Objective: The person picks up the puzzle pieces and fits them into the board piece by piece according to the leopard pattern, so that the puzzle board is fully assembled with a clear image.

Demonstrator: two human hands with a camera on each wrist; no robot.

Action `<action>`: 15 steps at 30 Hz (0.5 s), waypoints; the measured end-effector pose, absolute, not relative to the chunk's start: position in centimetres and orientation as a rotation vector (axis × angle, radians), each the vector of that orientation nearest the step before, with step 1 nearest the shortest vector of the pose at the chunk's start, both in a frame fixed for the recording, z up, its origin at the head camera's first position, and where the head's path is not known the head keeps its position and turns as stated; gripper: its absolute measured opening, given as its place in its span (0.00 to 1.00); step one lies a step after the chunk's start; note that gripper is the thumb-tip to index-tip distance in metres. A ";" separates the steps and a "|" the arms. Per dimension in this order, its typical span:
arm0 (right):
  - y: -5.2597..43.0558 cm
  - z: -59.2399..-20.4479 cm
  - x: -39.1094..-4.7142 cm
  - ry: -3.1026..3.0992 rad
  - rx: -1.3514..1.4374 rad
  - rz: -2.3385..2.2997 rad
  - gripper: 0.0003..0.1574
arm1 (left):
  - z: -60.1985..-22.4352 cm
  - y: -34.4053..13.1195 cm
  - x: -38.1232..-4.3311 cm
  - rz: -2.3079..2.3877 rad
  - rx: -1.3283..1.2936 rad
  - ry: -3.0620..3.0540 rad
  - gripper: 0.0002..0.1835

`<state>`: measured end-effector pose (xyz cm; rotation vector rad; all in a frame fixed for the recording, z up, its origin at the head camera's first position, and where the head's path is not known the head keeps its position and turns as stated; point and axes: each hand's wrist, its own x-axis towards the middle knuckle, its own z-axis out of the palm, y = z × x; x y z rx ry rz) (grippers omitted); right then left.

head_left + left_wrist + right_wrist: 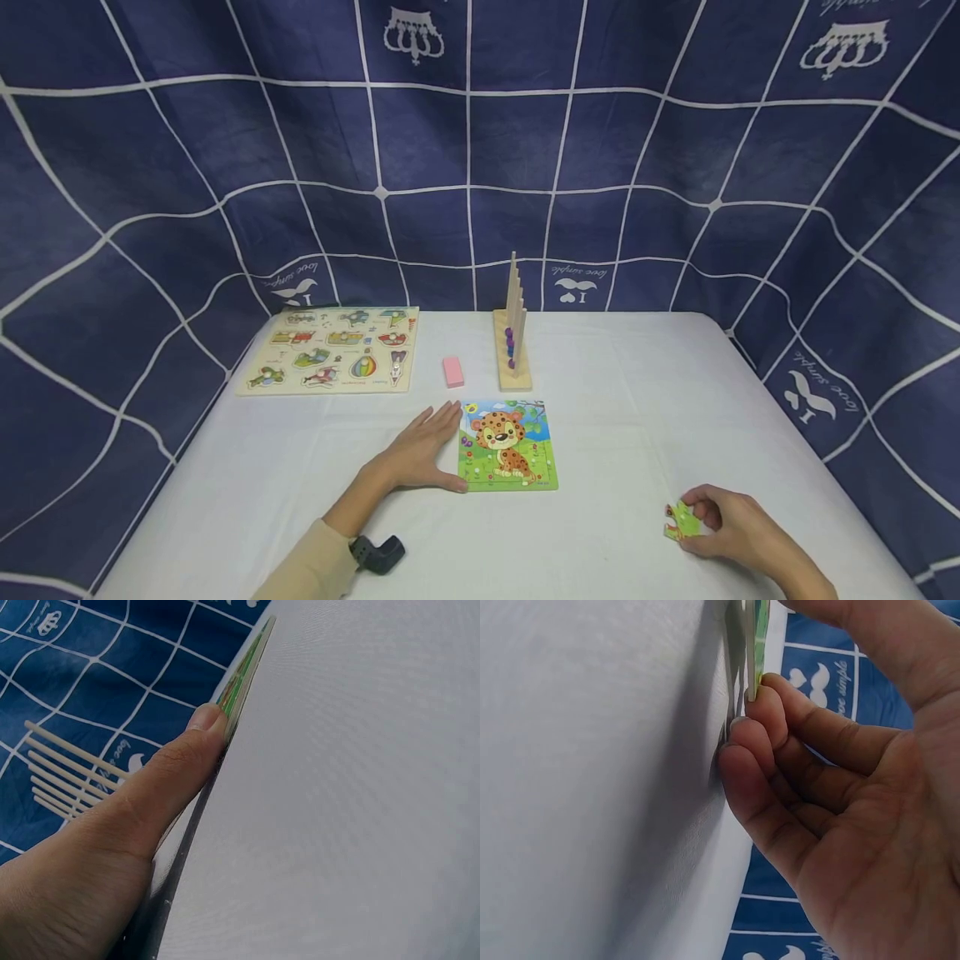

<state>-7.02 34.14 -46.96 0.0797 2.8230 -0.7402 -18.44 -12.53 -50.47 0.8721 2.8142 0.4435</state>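
A square leopard jigsaw puzzle lies on the white table, all its picture showing in the head view. My left hand rests along its left side, fingers straight near the upper corner and thumb at the lower one. In the left wrist view that thumb touches the puzzle's thin green edge. Far to the right, my right hand pinches a green puzzle piece between thumb and fingers. Seen edge-on in the right wrist view, the piece stands close over the table, the curled fingertips at the tabletop.
Behind the puzzle stand a wooden base with upright pegs and purple and blue beads, and a pink block. A knobbed vehicle puzzle board lies at the back left. A blue checked curtain hangs around the white table.
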 end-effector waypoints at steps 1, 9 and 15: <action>34.1 -47.0 -7.0 2.823 0.073 -0.739 0.36 | -50.5 -12.5 -18.5 0.441 0.874 2.815 0.71; 33.5 -46.8 -7.2 2.833 0.011 -0.765 0.34 | -50.3 -12.5 -18.4 0.449 0.887 2.806 0.70; 31.7 -46.7 -8.1 2.790 0.000 -0.800 0.34 | -50.2 -12.5 -18.3 0.475 0.857 2.798 0.70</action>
